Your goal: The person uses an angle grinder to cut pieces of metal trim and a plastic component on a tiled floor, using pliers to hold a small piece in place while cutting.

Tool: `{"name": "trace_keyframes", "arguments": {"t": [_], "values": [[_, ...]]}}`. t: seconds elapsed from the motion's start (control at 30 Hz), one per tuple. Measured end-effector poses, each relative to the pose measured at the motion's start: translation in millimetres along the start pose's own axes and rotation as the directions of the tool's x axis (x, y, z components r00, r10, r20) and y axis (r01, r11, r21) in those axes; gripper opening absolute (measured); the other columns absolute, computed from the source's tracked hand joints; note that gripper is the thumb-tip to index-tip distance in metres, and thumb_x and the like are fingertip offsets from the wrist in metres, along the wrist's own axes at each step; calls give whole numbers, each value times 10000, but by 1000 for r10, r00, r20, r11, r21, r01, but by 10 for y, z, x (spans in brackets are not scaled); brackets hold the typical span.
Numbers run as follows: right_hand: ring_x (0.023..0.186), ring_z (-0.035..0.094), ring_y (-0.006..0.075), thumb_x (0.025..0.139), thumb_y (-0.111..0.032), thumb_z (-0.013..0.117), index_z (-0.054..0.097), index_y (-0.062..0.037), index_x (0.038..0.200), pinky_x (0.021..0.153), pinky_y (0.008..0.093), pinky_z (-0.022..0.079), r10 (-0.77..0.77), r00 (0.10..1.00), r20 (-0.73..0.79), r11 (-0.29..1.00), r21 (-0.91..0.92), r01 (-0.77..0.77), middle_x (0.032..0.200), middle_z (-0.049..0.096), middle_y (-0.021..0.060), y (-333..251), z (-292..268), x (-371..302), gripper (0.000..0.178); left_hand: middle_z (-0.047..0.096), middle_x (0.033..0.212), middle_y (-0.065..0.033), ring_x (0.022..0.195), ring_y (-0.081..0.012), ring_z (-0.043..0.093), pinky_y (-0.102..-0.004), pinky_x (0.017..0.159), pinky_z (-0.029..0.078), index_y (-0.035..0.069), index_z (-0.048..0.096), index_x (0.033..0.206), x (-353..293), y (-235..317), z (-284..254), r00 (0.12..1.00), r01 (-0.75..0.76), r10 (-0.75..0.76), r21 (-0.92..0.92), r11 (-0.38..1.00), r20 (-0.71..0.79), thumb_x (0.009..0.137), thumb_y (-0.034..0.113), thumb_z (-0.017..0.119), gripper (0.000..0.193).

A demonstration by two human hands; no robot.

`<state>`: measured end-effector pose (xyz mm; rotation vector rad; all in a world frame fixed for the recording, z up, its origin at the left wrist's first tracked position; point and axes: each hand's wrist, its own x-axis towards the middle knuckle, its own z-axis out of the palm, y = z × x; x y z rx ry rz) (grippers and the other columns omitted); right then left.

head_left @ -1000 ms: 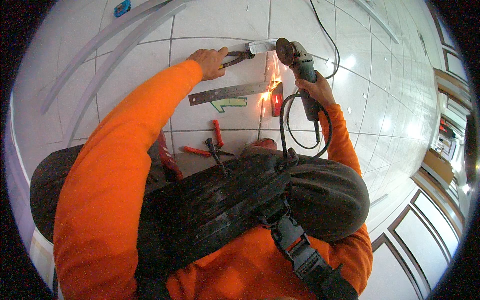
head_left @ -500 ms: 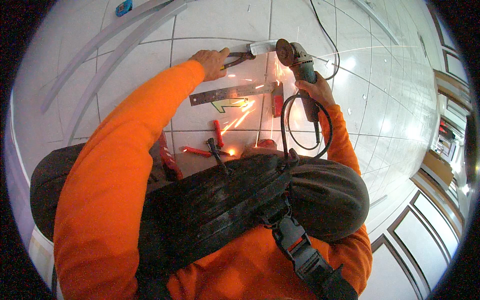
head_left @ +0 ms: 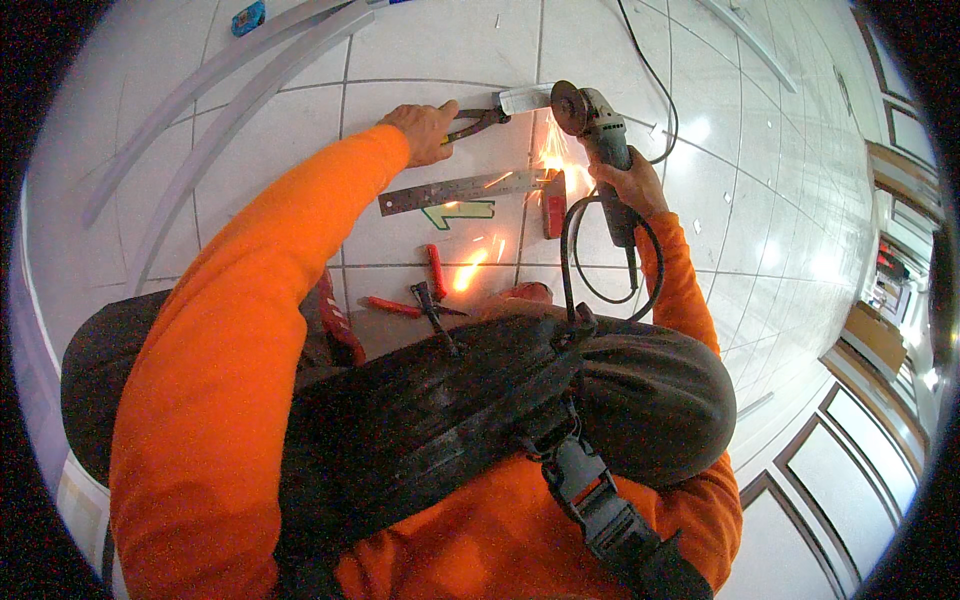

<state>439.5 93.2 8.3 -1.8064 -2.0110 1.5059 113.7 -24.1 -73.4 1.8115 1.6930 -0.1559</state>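
Observation:
My left hand [head_left: 424, 132] is closed round the handles of a pair of pliers [head_left: 476, 123]. The jaws grip one end of a short silvery metal piece [head_left: 526, 99]. Closed round the body of an angle grinder [head_left: 606, 140] is my right hand [head_left: 634, 184]. The grinder's disc [head_left: 570, 107] meets the metal's right end, and sparks [head_left: 555, 153] fly down toward me. Below on the tiles lie a try square with a steel blade [head_left: 450, 190] and red stock [head_left: 555, 205], beside a green arrow-shaped marking [head_left: 460, 213].
Red-handled cutters [head_left: 437, 270] lie close to my legs. Long grey metal strips [head_left: 225, 145] stretch across the floor at left, with a blue tape measure [head_left: 248, 17] beyond them. The grinder's black cord [head_left: 656, 85] runs away at the top and loops by my right wrist.
The spray of sparks has shifted and brightened near the square's red stock. My hands, the pliers and the grinder stay almost where they were.

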Motion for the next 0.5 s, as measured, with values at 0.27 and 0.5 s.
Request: {"name": "trace_keyframes", "arguments": {"t": [0.27,0.5], "values": [[760,649,213,686,-361,810,609,13,1072,684,342,522,-23,1000,16,998,-59,24,897,686,119,252,-58,147,573,662,988,-253,904,-435,662,-527,795,531,42,360,1337,27,-22,58,999,-18,18,15,1000,-35,862,388,629,647],[842,670,219,737,-347,790,614,-33,1114,769,332,521,-98,995,-1,990,-102,98,966,702,132,176,-16,142,521,660,1001,-259,915,-441,659,-526,789,528,47,361,1340,37,-45,115,998,-7,8,14,1000,-59,850,395,644,664]]}}
